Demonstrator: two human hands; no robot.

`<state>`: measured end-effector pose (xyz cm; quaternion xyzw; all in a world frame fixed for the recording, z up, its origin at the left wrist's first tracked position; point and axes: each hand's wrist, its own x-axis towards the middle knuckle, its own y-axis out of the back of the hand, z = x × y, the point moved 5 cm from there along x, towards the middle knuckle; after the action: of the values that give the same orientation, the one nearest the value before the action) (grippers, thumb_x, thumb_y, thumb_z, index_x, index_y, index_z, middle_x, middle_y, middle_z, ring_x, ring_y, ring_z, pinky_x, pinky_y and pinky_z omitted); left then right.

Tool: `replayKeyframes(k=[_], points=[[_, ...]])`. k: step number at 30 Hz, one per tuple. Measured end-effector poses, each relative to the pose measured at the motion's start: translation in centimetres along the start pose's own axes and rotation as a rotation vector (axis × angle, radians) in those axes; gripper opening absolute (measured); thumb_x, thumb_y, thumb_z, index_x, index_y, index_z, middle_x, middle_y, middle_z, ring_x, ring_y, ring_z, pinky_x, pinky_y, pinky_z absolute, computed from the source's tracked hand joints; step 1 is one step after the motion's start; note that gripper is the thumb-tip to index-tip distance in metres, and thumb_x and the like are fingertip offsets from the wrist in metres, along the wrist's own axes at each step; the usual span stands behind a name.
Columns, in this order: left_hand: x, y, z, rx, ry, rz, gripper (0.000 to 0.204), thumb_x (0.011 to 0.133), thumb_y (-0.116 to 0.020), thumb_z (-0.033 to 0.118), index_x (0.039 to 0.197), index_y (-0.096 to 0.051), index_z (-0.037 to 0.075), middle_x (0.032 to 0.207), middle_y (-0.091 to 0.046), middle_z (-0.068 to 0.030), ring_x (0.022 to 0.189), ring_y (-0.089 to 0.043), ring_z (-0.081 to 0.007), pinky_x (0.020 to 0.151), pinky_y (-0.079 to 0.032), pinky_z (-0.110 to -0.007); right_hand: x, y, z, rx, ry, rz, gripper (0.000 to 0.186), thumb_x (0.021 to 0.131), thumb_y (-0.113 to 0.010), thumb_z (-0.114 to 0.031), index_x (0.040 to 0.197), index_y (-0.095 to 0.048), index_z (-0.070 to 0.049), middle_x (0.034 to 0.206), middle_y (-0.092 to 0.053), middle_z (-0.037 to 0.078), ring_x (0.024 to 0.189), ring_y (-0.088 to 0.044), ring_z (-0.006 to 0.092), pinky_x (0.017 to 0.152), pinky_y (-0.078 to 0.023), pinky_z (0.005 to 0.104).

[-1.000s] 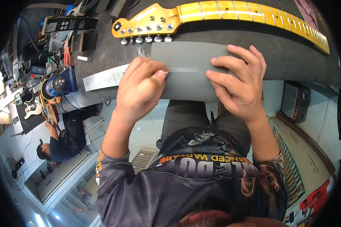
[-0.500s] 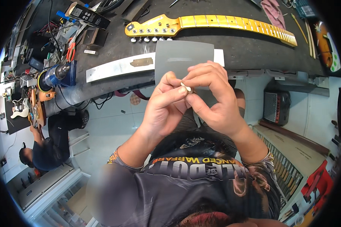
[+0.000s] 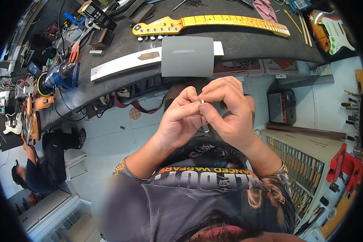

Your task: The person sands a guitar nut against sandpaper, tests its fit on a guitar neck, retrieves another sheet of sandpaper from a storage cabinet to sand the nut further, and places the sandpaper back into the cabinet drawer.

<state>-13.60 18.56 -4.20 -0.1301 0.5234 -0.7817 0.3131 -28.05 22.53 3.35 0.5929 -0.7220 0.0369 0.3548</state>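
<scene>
Hands [image 3: 233, 111] withdrawn from sheet [image 3: 187, 60], white piece [image 3: 202, 101] pinched

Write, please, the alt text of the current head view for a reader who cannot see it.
A left hand and a right hand together pinch a small white piece in front of a dark workbench. On it, a grey sheet lies across a long white strip, with a yellow guitar neck beyond.

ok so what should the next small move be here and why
I'd probably bring the small white piece to the gray sheet for a light rub: the left hand and right hand have it at their fingertips, away from the sheet, and a pale streak there suggests rubbing.
</scene>
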Motion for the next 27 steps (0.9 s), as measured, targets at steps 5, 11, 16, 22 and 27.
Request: replayKeyframes(k=[5, 11, 16, 22, 27], points=[[-0.7, -0.5, -0.2, 0.027, -0.004, -0.020, 0.017, 0.106, -0.077, 0.019, 0.107, -0.060, 0.014, 0.107, -0.066, -0.0027, 0.103, -0.066, -0.0190, 0.090, -0.056, -0.034, -0.4, 0.3, -1.3, -0.012, -0.012, 0.003, 0.016, 0.094, -0.087, -0.010, 0.102, -0.073, -0.010, 0.103, -0.076, 0.004, 0.101, -0.069, 0.0249, 0.105, -0.042, 0.0449], [-1.3, -0.3, -0.1, 0.034, -0.034, -0.027, 0.015, 0.109, -0.075, 0.012, 0.106, -0.061, 0.012, 0.113, -0.073, -0.0034, 0.103, -0.071, -0.0160, 0.090, -0.058, -0.036, -1.2, 0.1, -0.8, 0.052, -0.088, -0.029, 0.007, 0.099, -0.079, -0.008, 0.104, -0.075, -0.008, 0.108, -0.078, 0.006, 0.105, -0.070, 0.0260, 0.110, -0.043, 0.0454], [1.9, 2.0, 1.7, 0.163, -0.082, 0.054, 0.013, 0.108, -0.078, 0.011, 0.106, -0.065, 0.009, 0.106, -0.075, -0.0079, 0.098, -0.073, -0.0174, 0.089, -0.061, -0.034, 0.1, -2.0, 4.9, 0.388, -0.324, -0.014, 0.008, 0.103, -0.073, -0.007, 0.109, -0.077, -0.006, 0.122, -0.079, 0.010, 0.119, -0.071, 0.0292, 0.117, -0.043, 0.0466], [6.1, 5.8, 6.8, 0.519, -0.392, 0.217, 0.022, 0.106, -0.078, 0.003, 0.126, -0.069, 0.002, 0.107, -0.077, -0.0100, 0.099, -0.074, -0.0198, 0.093, -0.059, -0.036, 0.7, -3.5, 11.7, -0.389, 0.129, -0.094, 0.026, 0.100, -0.072, -0.006, 0.125, -0.078, -0.008, 0.137, -0.077, 0.007, 0.139, -0.067, 0.0308, 0.118, -0.046, 0.0499], [5.1, 7.7, 5.5, 1.048, -0.367, 0.090, 0.021, 0.102, -0.077, -0.003, 0.123, -0.079, -0.001, 0.108, -0.073, -0.0042, 0.100, -0.070, -0.0140, 0.093, -0.056, -0.031, -10.8, -2.1, 22.6, -0.350, -0.596, 0.075, 0.038, 0.087, -0.064, 0.001, 0.122, -0.075, -0.006, 0.138, -0.069, 0.018, 0.134, -0.063, 0.0414, 0.113, -0.048, 0.0529]])
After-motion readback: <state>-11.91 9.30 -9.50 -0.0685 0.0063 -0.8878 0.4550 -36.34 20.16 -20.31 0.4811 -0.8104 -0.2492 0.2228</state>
